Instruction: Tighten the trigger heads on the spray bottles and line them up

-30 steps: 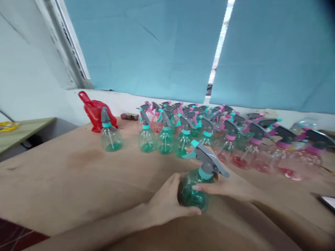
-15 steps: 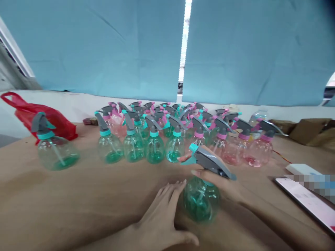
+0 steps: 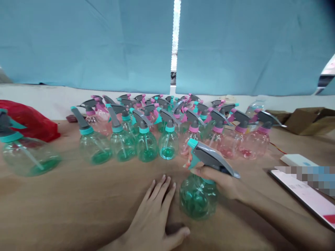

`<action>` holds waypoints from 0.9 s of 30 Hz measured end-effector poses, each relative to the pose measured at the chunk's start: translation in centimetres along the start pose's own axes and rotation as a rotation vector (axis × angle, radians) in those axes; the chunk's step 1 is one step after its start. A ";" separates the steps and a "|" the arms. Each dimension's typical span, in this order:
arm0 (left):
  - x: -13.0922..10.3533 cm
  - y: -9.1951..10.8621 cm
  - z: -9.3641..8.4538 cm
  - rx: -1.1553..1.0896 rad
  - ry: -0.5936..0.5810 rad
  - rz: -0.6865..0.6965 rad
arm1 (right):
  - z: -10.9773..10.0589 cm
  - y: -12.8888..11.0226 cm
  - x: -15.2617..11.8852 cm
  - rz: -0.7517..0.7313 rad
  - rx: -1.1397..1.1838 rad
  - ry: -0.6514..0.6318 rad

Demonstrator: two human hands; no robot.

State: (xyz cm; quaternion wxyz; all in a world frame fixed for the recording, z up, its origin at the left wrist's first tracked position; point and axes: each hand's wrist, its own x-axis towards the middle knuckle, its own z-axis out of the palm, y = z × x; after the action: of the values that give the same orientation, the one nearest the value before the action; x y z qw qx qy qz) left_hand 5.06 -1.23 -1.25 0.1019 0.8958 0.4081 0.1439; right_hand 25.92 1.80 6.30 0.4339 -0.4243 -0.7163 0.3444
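My right hand (image 3: pixel 218 177) is wrapped round the neck and trigger of a green spray bottle (image 3: pixel 197 198), its grey head with a turquoise nozzle pointing to the left. The bottle is upright near the front of the table. To its left, my left hand (image 3: pixel 154 209) lies on the wooden tabletop with fingers stretched out, holding nothing and apart from the bottle. Beyond both hands several more spray bottles stand in rows, green ones (image 3: pixel 147 146) on the left and pink ones (image 3: pixel 244 143) on the right.
At the far left a lone green spray bottle (image 3: pixel 28 157) stands before a red plastic bag (image 3: pixel 34 120). A phone (image 3: pixel 300 195) and a white box (image 3: pixel 298 160) lie on the right. Cardboard boxes (image 3: pixel 311 120) sit at the back right, below a blue curtain (image 3: pixel 235 45).
The view has turned, shifting the back rows and left bottle leftward. My left hand has moved slightly away from the held spray bottle and lies flatter. My right hand keeps its grip.
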 end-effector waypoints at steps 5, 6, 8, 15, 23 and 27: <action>0.1 -0.2 0.1 0.052 -0.008 0.013 | -0.1 0.2 0.1 0.039 0.072 -0.028; 0.1 -0.3 0.1 0.058 -0.010 0.015 | -0.1 0.3 0.0 0.047 0.084 -0.043; 0.1 -0.3 0.1 0.065 -0.007 0.015 | -0.1 0.6 0.1 0.054 0.109 -0.069; 0.2 0.0 -0.2 0.063 -0.020 0.001 | 0.4 0.3 0.8 -0.083 0.268 -0.089; 0.4 0.3 -0.7 0.103 -0.059 -0.013 | 0.6 0.0 0.6 -0.062 0.267 -0.060; 0.4 0.4 -0.8 0.128 -0.047 0.016 | 0.7 0.5 0.6 -0.069 0.275 -0.065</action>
State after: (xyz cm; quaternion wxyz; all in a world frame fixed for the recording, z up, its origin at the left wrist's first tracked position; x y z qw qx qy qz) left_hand 5.35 -1.17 -0.35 0.0527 0.9067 0.4070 0.0969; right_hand 25.24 2.50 5.79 0.4762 -0.3244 -0.6902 0.4377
